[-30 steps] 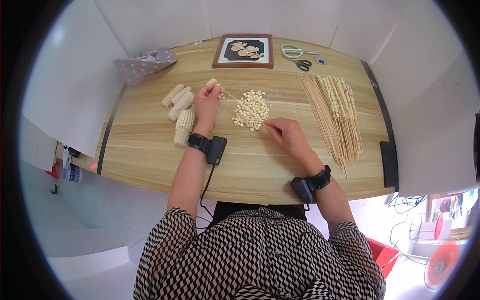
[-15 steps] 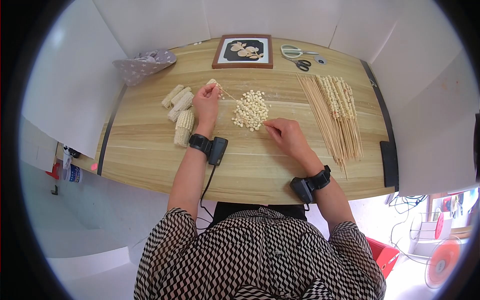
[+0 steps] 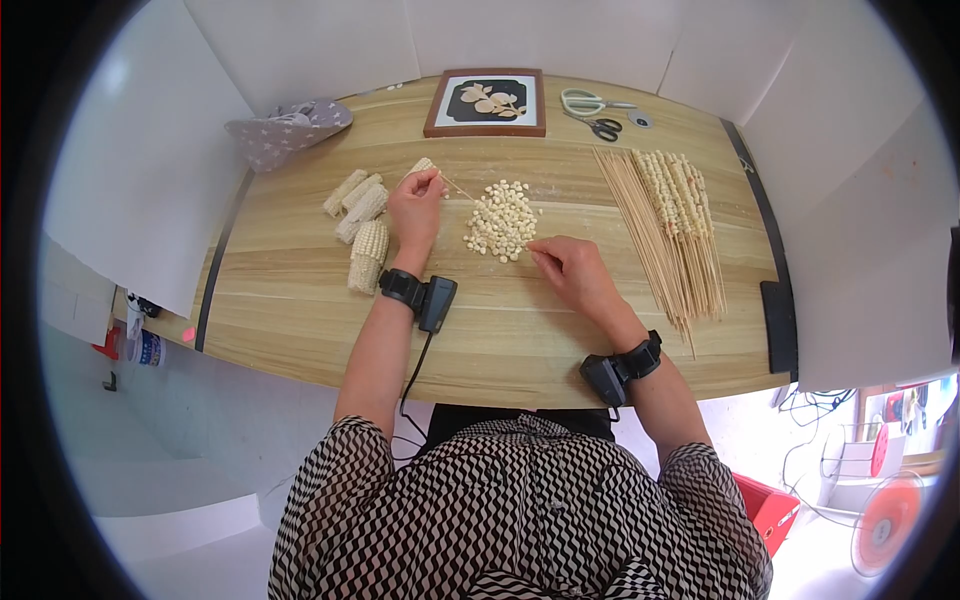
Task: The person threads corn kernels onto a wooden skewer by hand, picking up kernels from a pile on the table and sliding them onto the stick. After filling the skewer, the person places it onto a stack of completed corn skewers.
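Note:
My left hand (image 3: pixel 415 208) is closed in a pinch on a thin wooden stick (image 3: pixel 456 187), which slants down to the right toward a pile of pale corn kernels (image 3: pixel 501 220). A corn piece (image 3: pixel 422 165) shows just beyond the fingers. At the pile's right edge, my right hand (image 3: pixel 577 275) has thumb and fingertips pressed together. What it pinches is too small to make out. Left of my left hand lie bare cobs (image 3: pixel 362 213) and a cob with kernels (image 3: pixel 369 243).
To the right lie bare skewers (image 3: pixel 650 250) and skewers threaded with kernels (image 3: pixel 677 195). Along the back are a framed picture (image 3: pixel 486 103), green-handled scissors (image 3: pixel 583 101), black scissors (image 3: pixel 604 128) and a grey disc (image 3: pixel 641 119). A star-patterned cloth (image 3: pixel 285 133) sits back left.
My left hand has shifted very slightly to the right, still pinching the stick. My right hand and the kernel pile look the same.

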